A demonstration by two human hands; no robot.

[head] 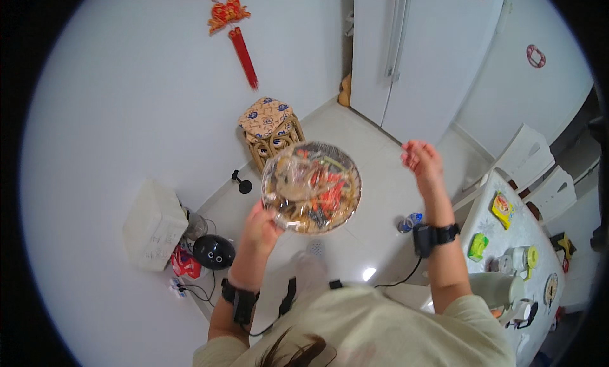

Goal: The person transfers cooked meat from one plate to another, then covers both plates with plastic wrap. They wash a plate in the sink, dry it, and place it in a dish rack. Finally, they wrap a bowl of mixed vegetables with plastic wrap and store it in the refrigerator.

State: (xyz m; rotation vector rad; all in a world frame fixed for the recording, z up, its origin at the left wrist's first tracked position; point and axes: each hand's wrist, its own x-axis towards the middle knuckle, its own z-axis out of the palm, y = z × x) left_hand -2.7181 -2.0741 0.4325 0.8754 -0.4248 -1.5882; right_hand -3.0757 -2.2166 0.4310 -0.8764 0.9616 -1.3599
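My left hand (261, 228) grips the near left rim of a round plate of food (311, 188). Clear plastic wrap covers the plate and catches the light. Under the film, red strips, dark pieces and pale slices can be made out, though not named exactly. My right hand (422, 161) is raised to the right, apart from the plate, with its fingers curled loosely and nothing seen in them. Behind my right hand stands a white two-door refrigerator (428, 57). A cushioned rattan stool (269, 122) is beyond the plate.
Along the left wall are a white box (157, 226), a black round appliance (214, 252) and cables. A plastic bottle (409, 222) is on the floor. To the right, a table (495, 200) holds a yellow packet (502, 210), a green packet (478, 246) and jars; white chairs (516, 155) stand beside it.
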